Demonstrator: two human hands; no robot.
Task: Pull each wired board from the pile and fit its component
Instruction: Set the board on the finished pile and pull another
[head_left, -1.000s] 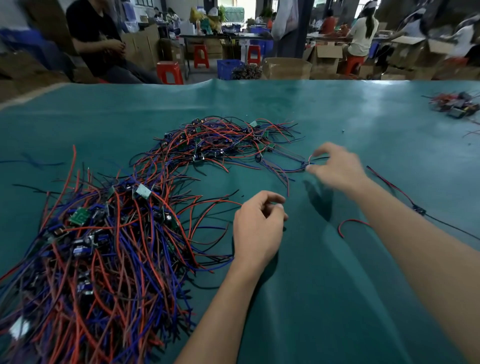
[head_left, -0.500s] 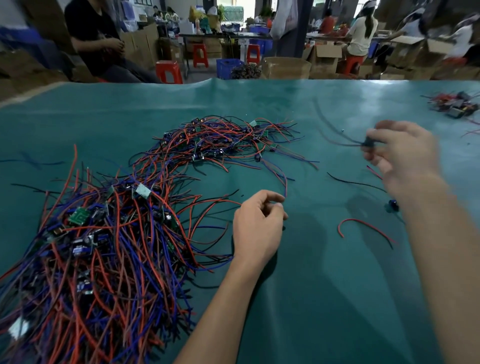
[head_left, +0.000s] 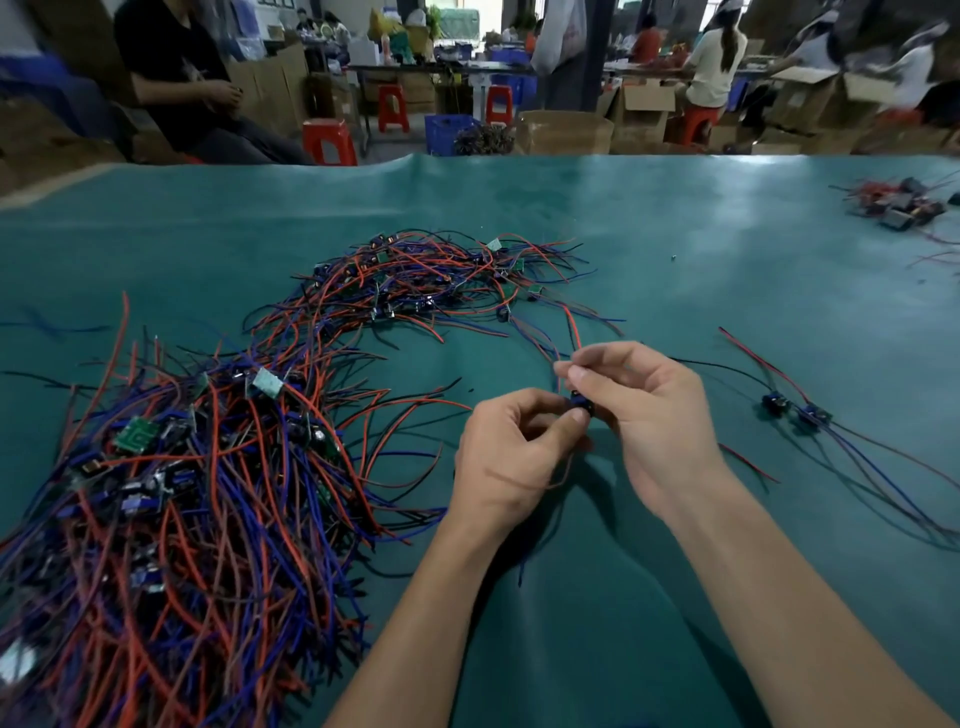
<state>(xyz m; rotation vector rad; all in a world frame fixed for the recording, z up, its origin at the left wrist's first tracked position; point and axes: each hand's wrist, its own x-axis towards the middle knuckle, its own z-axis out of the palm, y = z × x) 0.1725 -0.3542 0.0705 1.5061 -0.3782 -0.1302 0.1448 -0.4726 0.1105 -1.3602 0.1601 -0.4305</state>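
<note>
Where the two hands meet at centre frame, the left hand (head_left: 511, 457) and right hand (head_left: 649, 415) both pinch a small dark wired board (head_left: 581, 402), its thin wires trailing. A tangled red-and-blue pile (head_left: 208, 467) sprawls left on the smooth teal worktop (head_left: 675, 597); two finished boards (head_left: 795, 410) lie right.

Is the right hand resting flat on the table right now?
No, the right hand is raised over the green table, pinching a small wired board together with the left hand.

Assembly workshop: cartons (head_left: 644, 101), wired-board pile (head_left: 171, 483)
</note>
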